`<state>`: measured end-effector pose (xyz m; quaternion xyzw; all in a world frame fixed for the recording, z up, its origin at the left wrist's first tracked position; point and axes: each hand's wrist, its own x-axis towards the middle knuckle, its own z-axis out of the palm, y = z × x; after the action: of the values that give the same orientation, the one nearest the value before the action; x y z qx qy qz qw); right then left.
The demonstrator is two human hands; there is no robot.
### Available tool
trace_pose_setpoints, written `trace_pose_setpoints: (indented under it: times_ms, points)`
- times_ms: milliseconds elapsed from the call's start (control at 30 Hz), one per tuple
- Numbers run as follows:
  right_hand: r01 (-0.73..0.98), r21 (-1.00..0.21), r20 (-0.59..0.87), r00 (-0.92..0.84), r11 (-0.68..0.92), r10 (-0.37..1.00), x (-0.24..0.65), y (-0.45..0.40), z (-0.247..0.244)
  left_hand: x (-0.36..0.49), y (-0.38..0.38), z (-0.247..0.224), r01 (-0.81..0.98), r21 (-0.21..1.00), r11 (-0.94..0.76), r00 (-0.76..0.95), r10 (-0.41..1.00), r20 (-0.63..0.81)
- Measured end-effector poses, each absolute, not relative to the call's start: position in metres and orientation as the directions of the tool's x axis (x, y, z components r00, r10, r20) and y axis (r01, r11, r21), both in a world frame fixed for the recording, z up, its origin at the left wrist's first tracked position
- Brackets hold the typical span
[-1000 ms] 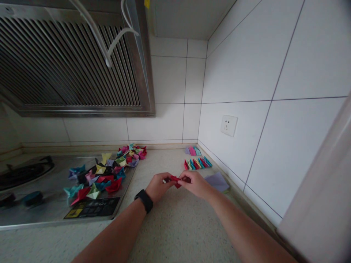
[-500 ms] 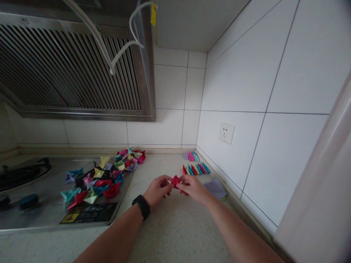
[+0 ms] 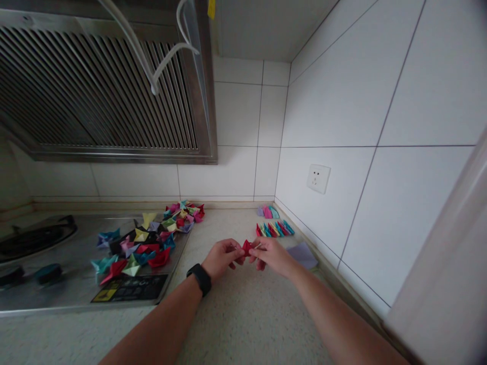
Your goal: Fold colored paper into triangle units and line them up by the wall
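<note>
A small red folded-paper boat [image 3: 247, 248] is held between my two hands, over the speckled counter [image 3: 243, 314]. My left hand [image 3: 224, 258], with a black watch on its wrist, pinches the boat's left side. On the other side, my right hand [image 3: 272, 256] grips its right end between thumb and fingers. The fingertips cover both ends of the boat. Beyond my right hand stands a row of folded colored papers [image 3: 274, 229], and a stack of purple paper sheets [image 3: 303, 255] lies just to its right.
Many colorful paper boats [image 3: 146, 248] are heaped on the gas stove [image 3: 81, 294] at left, beneath the range hood [image 3: 114, 101]. A few folded pieces [image 3: 268, 212] lie in the back corner. A tiled wall [image 3: 342, 203] with a socket [image 3: 318, 178] borders the right.
The view has shifted slightly. Both hands keep hold of the red paper boat, and the fingers have changed their position a little around it.
</note>
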<state>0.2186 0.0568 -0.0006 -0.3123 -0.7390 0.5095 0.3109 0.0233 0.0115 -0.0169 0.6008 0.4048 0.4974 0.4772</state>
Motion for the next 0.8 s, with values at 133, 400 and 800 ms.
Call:
trace_pose_setpoints:
  times_ms: [133, 400, 800]
  points:
    - [0.125, -0.962, 0.124, -0.595, 0.244, 0.794, 0.216, 0.056, -0.001, 0.023, 0.013, -0.018, -0.015, 0.976, -0.216, 0.172, 0.961, 0.215]
    - [0.165, -0.948, 0.140, -0.558, 0.274, 0.818, 0.218, 0.060, -0.005, 0.025, 0.012, -0.017, -0.009, 0.986, -0.164, 0.175, 0.971, 0.163]
    - [0.259, -0.895, 0.170, -0.554, 0.362, 0.815, 0.215, 0.056, -0.005, 0.030, 0.010, -0.014, -0.023, 0.993, -0.116, 0.174, 0.978, 0.118]
